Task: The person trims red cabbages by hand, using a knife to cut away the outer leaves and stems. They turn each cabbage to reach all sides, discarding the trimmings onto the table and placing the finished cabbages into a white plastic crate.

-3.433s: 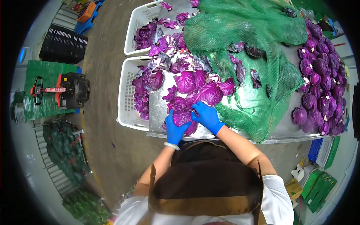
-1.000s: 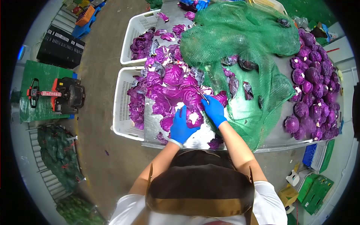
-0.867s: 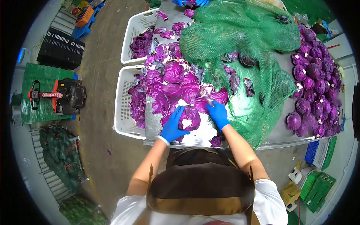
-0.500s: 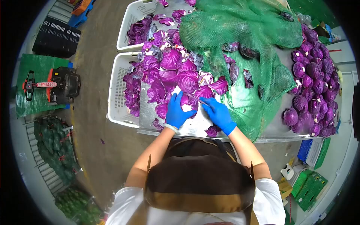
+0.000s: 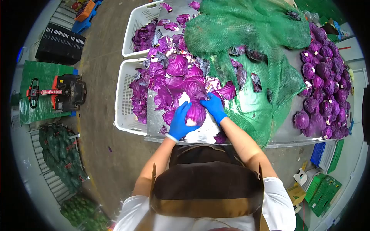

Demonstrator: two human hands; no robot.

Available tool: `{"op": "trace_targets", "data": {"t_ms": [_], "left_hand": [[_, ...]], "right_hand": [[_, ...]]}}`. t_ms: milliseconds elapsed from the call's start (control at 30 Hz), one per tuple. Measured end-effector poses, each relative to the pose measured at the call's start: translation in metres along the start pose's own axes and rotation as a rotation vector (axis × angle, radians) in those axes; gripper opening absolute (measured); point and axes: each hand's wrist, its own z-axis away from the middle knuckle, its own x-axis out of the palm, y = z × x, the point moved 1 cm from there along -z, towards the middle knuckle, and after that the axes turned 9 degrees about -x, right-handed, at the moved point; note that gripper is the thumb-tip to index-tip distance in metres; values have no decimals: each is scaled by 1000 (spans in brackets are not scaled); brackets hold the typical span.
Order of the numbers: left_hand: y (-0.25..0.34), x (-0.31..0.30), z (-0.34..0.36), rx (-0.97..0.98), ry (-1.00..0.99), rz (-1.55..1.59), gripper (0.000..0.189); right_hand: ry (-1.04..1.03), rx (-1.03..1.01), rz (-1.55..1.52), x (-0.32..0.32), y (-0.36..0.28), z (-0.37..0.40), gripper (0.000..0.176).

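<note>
A round red cabbage (image 5: 196, 113) rests near the front edge of the metal table (image 5: 162, 139). Around its left and front side curves my left hand (image 5: 181, 122), in a blue glove, thumb under the cabbage. My right hand (image 5: 214, 106), also gloved in blue, is at the cabbage's upper right, its fingers closed on a purple outer leaf (image 5: 195, 89). Whether that leaf is still joined to the head cannot be made out. Loose purple leaves (image 5: 163, 98) lie heaped to the left and beyond both hands.
Two white crates (image 5: 120, 102) with leaves stand along the table's left side. Green netting (image 5: 246, 111) spreads over the middle. Many whole cabbages (image 5: 323, 88) are piled at the right. A pallet truck (image 5: 69, 92) stands on the floor at far left.
My right hand has moved left and up, to the leaf above the cabbage. More of the cabbage's round purple side shows between the hands. The whole view has shifted slightly.
</note>
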Motion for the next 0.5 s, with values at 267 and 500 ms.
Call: {"op": "trace_targets", "data": {"t_ms": [267, 500], "left_hand": [[-15, -30, 42, -286, 44, 130, 115], [-34, -41, 44, -209, 58, 179, 107]], "right_hand": [[-197, 321, -318, 4, -54, 37, 57], [81, 157, 38, -13, -35, 17, 48]]}}
